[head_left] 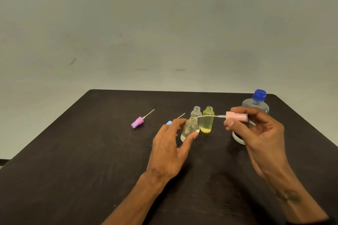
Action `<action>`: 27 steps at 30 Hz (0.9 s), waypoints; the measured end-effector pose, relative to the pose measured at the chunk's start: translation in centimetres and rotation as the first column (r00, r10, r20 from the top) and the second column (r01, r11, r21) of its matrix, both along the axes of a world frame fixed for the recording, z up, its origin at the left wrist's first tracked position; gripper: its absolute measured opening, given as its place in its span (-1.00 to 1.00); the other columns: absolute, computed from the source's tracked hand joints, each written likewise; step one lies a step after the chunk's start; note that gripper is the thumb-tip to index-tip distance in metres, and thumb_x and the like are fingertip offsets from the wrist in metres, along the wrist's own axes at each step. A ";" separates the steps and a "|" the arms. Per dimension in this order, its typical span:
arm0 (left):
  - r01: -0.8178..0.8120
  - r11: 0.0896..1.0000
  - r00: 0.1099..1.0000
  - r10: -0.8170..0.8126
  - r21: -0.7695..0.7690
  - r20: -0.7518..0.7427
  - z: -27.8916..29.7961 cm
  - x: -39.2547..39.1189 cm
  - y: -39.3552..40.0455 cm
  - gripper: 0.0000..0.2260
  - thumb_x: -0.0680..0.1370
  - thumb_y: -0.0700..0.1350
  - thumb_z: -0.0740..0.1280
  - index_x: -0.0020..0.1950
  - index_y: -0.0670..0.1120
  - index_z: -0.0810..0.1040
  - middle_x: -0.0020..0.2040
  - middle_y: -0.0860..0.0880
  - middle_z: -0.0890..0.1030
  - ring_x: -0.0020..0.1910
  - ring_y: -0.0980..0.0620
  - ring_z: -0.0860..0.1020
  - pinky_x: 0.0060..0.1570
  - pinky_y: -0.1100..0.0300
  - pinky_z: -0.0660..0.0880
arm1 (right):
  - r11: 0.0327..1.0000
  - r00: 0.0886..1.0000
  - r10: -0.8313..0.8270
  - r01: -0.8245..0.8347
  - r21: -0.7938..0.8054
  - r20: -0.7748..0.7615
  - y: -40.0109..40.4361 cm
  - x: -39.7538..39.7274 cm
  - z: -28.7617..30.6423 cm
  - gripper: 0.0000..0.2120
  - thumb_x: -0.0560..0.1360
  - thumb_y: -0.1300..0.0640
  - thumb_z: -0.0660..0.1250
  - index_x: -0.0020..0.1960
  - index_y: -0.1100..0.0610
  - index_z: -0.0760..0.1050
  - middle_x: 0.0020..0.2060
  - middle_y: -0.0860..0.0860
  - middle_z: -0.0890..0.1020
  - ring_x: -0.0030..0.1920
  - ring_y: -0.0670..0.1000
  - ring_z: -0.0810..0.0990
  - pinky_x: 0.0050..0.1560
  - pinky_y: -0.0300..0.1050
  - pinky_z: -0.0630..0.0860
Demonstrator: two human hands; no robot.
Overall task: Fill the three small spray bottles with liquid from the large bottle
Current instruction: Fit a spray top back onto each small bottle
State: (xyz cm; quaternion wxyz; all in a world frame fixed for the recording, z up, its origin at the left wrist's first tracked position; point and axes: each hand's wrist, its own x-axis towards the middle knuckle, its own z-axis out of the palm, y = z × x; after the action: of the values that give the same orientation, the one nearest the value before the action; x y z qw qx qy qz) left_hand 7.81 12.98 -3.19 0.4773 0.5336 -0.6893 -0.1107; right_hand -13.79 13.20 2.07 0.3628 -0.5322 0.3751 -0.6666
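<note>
Clear plastic, light and easy to tip: the small bottle [189, 129] stands on the dark surface [73, 170], my left hand [170, 144] curled round it with thumb and fingers. My right hand [256, 133] pinches the pink spray head [236, 116], its dip tube reaching toward the open neck. Two more open bottles, one clear [196, 113] and one yellow [207, 120], stand just behind; the large bottle [256, 104] with its blue cap waits at right. If the bendy tube misses the neck, I judge it could nudge the bottle and spill.
</note>
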 end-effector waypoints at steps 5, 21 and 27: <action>0.026 1.000 0.999 -0.026 0.004 0.025 -0.4 -0.1 -0.2 -0.63 0.59 0.24 0.39 0.32 0.09 0.56 0.14 0.19 0.66 0.14 0.16 0.61 0.13 0.19 0.57 | 1.000 0.998 -0.017 0.016 -0.022 -0.056 -0.1 -0.1 -0.1 -0.65 0.32 0.15 0.57 0.10 0.10 0.69 0.07 0.01 0.76 0.10 0.12 0.76 0.12 -0.07 0.72; 0.219 0.973 0.976 -0.217 0.070 -0.027 -0.2 -1.6 0.8 -0.59 0.59 0.26 0.37 0.34 0.08 0.54 0.14 0.18 0.67 0.09 0.20 0.64 0.08 0.17 0.65 | 0.998 0.993 -0.039 0.034 -0.044 -0.109 0.1 0.6 -0.5 -0.58 0.27 -0.04 0.60 0.12 -0.04 0.68 0.05 -0.07 0.77 0.08 0.01 0.74 0.12 -0.10 0.69; 0.240 0.969 0.970 -0.237 0.052 -0.061 0.1 -1.9 1.1 -0.62 0.59 0.18 0.43 0.33 0.05 0.55 0.12 0.17 0.68 0.09 0.18 0.65 0.05 0.20 0.65 | 1.000 0.992 0.015 -0.018 -0.021 -0.125 0.1 0.9 -0.8 -0.60 0.30 0.00 0.60 0.12 0.01 0.71 0.04 -0.02 0.78 0.08 0.04 0.75 0.11 -0.10 0.69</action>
State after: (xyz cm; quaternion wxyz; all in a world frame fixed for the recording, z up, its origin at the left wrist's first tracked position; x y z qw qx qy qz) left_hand 5.93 14.04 -3.12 0.4631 0.4575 -0.7318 -0.2018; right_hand -12.94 13.25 1.25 0.3381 -0.5801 0.3853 -0.6331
